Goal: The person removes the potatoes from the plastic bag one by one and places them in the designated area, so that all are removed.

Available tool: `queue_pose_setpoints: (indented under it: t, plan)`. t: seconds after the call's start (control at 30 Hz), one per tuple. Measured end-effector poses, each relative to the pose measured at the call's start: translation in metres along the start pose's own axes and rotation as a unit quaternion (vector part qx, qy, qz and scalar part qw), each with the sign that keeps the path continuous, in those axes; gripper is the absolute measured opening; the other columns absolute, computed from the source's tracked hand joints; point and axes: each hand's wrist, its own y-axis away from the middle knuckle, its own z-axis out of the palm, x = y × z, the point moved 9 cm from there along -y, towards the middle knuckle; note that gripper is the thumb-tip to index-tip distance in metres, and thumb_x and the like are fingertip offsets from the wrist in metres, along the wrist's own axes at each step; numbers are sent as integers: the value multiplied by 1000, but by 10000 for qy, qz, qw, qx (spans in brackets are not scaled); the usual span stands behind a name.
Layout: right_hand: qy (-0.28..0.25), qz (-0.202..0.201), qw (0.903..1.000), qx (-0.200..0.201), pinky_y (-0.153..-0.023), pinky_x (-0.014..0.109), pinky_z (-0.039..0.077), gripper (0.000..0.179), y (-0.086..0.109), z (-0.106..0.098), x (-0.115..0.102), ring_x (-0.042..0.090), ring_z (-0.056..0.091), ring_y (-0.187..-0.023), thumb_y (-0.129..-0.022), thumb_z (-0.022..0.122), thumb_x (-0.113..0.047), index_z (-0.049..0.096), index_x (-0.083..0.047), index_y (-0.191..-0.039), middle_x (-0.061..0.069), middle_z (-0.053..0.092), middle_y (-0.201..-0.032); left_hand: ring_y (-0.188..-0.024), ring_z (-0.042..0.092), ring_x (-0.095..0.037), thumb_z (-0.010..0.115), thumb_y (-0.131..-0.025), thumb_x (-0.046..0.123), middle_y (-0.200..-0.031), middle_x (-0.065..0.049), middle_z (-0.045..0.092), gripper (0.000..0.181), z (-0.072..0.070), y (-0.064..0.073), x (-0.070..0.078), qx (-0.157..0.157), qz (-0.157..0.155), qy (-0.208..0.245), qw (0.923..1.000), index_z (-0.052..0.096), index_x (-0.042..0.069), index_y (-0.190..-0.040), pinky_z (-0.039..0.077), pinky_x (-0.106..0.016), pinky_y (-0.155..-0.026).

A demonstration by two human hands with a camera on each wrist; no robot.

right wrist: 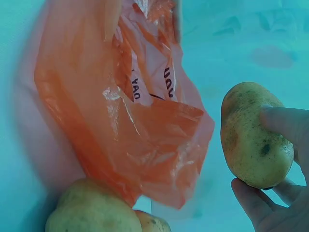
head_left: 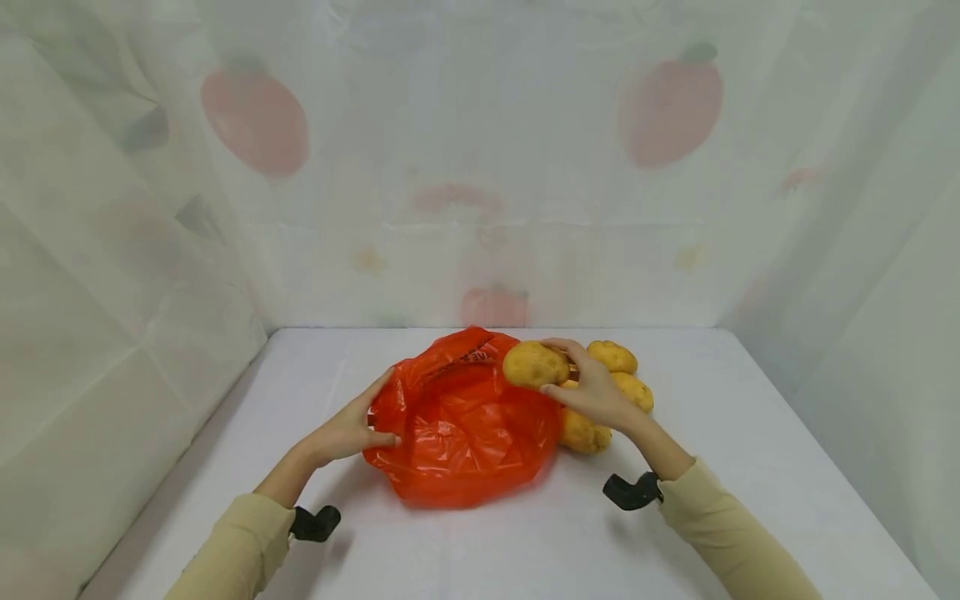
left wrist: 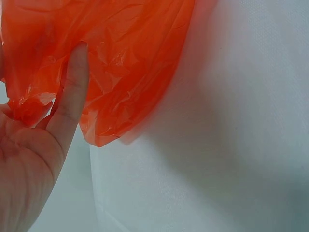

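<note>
A red plastic bag [head_left: 465,437] with dark printing lies on the white table, its mouth gaping toward the head camera. My left hand [head_left: 341,432] grips the bag's left side, thumb at the front and fingers partly hidden behind the plastic. In the left wrist view the thumb [left wrist: 72,92] lies against the crinkled bag. Between thumb and fingers, my right hand [head_left: 594,393] holds a yellow potato [head_left: 535,365] above the bag's right rim. The right wrist view shows this potato [right wrist: 256,137] apart from the bag, with a dark spot on its skin.
Several more potatoes rest on the table [head_left: 750,467] to the bag's right: one potato [head_left: 585,435] beside the bag, another potato [head_left: 634,390] behind the right wrist, and a potato [head_left: 612,357] farther back. Pale printed sheets [head_left: 480,125] enclose the table's back and sides.
</note>
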Motion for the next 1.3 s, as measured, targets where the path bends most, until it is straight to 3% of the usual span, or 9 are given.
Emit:
queue_pose_setpoints:
  t: [0.3, 0.47, 0.6, 0.83, 1.07, 1.3]
  plan:
    - [-112, 86, 9999, 52, -89, 41, 49, 60, 21, -18, -18, 31, 52, -110, -81, 67, -3, 39, -2, -134, 17, 42, -134, -123, 38, -37, 73, -76, 11, -150, -10, 20, 101, -1, -1, -3, 22, -64, 92, 9999, 6, 30, -149, 51, -44, -86]
    - [11, 273, 9995, 143, -88, 44, 49, 60, 35, -27, -16, 34, 52, -112, -81, 68, -4, 39, -3, -134, 19, 41, -134, -122, 39, -37, 74, -76, 12, -150, -10, 20, 101, -2, -1, -5, 25, -108, 131, 9999, 6, 30, -149, 52, -43, -84]
    - [62, 340, 9991, 245, -90, 46, 47, 61, 43, -34, -9, 37, 49, -116, -81, 68, -5, 38, -3, -134, 19, 39, -136, -122, 39, -37, 74, -76, 11, -150, -11, 20, 101, -1, 0, -4, 3, -125, 150, 9998, 6, 29, -149, 52, -43, -83]
    - [172, 471, 9980, 391, -89, 40, 49, 65, 55, -43, 36, 32, 50, -116, -81, 70, -26, 37, -19, -137, 11, 39, -139, -126, 35, -38, 74, -76, 14, -151, -9, 17, 101, -2, -1, -7, -14, -36, 19, 10000, 6, 30, -149, 49, -45, -88]
    - [239, 739, 9954, 553, -88, 41, 49, 65, 71, -53, 50, 34, 49, -116, -82, 69, -28, 36, -21, -137, 13, 38, -139, -128, 34, -35, 75, -75, 17, -151, -5, 18, 102, -5, -1, -9, 39, -60, -22, 10000, 6, 32, -148, 47, -45, -91]
    - [257, 871, 9942, 574, -86, 24, 49, 65, 83, -57, 62, 33, 45, -120, -83, 68, -28, 34, -16, -138, 14, 38, -139, -127, 34, -36, 74, -76, 16, -151, -8, 18, 102, -6, -1, -9, 24, -34, -76, 10000, 5, 29, -149, 47, -46, -91]
